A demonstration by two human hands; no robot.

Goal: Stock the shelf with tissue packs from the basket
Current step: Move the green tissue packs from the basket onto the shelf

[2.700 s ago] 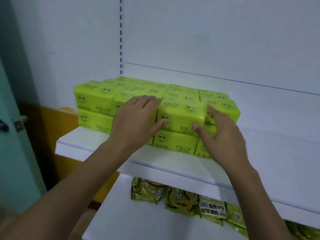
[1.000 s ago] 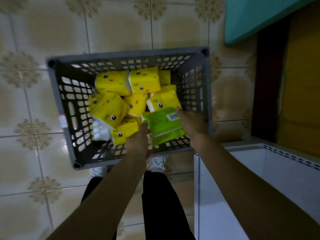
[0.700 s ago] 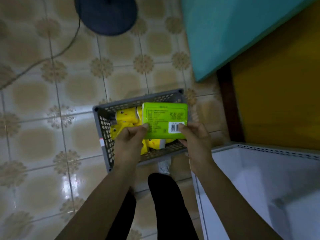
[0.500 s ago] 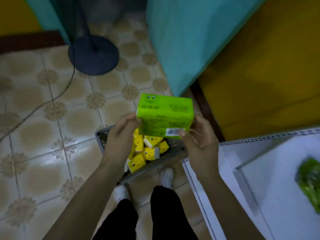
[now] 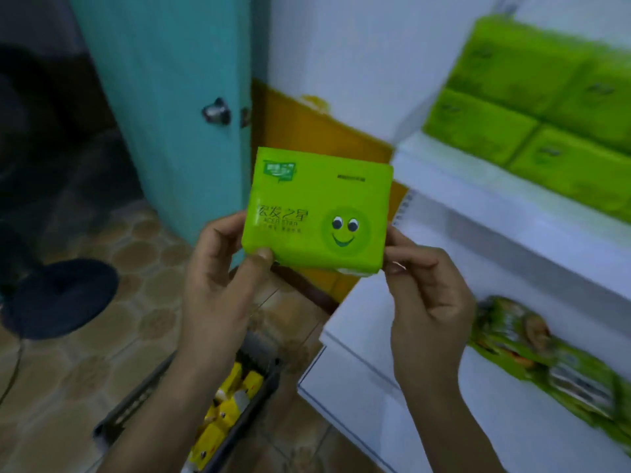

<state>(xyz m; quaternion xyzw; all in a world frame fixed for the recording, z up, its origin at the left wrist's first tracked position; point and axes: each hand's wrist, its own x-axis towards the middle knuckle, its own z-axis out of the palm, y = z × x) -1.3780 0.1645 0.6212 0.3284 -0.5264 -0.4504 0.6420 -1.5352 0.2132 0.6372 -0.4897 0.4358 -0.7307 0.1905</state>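
One head-worn wide-angle view, tilted forward and down, close to shelf (image 5: 454, 179), floor (image 5: 68, 387) below

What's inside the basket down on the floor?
Yellow tissue packs lie in the basket. The left forearm covers much of it, so what else is inside cannot be seen.

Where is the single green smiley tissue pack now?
Head view, mid-frame: the pack is held between left hand and right hand, left of the stacked packs on the shelf.
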